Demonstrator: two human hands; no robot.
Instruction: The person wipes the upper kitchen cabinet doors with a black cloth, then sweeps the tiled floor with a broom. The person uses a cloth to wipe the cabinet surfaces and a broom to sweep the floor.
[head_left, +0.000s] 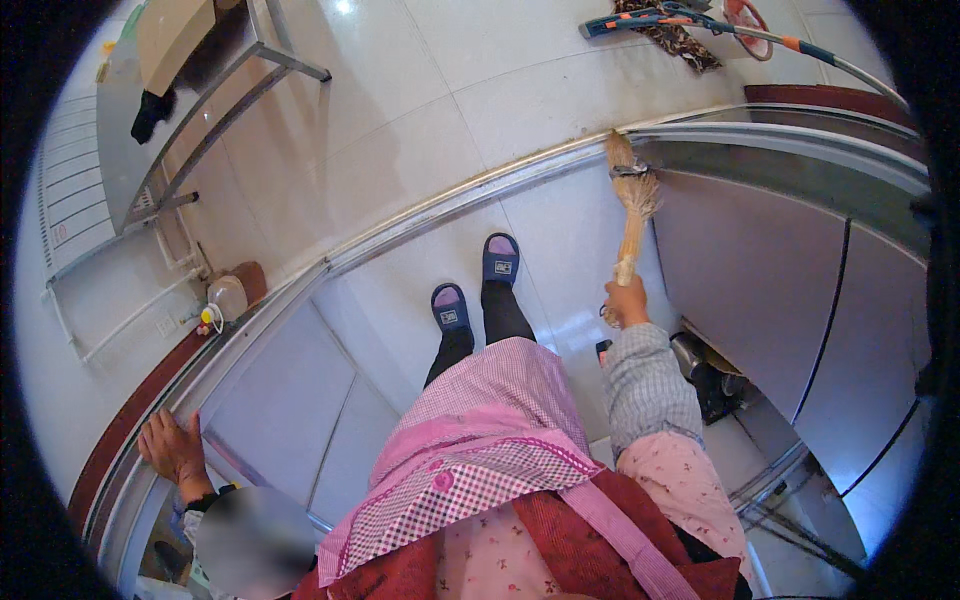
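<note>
My right hand (627, 300) is closed around the handle of a short straw hand broom (634, 196). The broom points away from me, and its narrow bristle tip touches the metal sliding-door track (480, 186) on the floor, near the edge of the door panels on the right. At the far left, my left hand (172, 448) rests with spread fingers on the metal frame of the left-hand panels (281, 390), holding nothing. Between the hands are my feet in dark blue slippers (500, 259), standing on the tiles just inside the track.
A metal-legged table (225, 120) stands beyond the track at upper left, near a white radiator (75, 180). A plastic jug (226, 298) sits by the left frame. A long-handled mop (787, 41) lies at upper right. Dark items (712, 379) lie behind the right panel (750, 262).
</note>
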